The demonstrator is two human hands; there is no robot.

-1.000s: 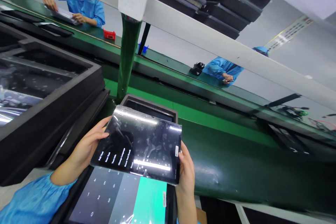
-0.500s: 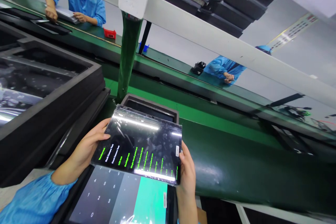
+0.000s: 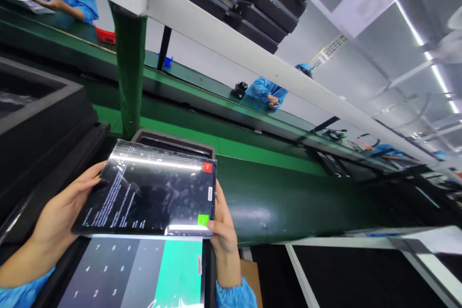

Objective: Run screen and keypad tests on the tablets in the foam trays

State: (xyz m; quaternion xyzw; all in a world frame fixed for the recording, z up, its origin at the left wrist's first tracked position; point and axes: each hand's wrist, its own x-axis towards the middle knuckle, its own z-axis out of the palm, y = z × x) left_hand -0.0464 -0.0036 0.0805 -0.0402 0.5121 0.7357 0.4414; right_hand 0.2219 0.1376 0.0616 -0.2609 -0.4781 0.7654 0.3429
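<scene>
Between my hands is a tablet (image 3: 155, 192) in clear film, its dark screen showing lines of small white text, a red square at the top right and a green one at the bottom right. My left hand (image 3: 65, 202) grips its left edge, fingers behind and thumb at the front. On the right edge, my right hand (image 3: 224, 224) is wrapped round it, with the thumb at the green square. Below it lies a second tablet (image 3: 119, 274) showing a number keypad and a bright green panel. Its lower part runs out of view.
Black foam trays (image 3: 39, 110) are stacked at left, and another foam tray (image 3: 176, 142) sits behind the held tablet. A green post (image 3: 130, 72) rises by the green belt (image 3: 281, 202). Black trays (image 3: 252, 0) fill the shelf above. Co-workers in blue sit across the line.
The held tablet's screen has gone from a list of green and white test names to white text with red and green squares. My right thumb has moved down to the green square. The view has turned right.
</scene>
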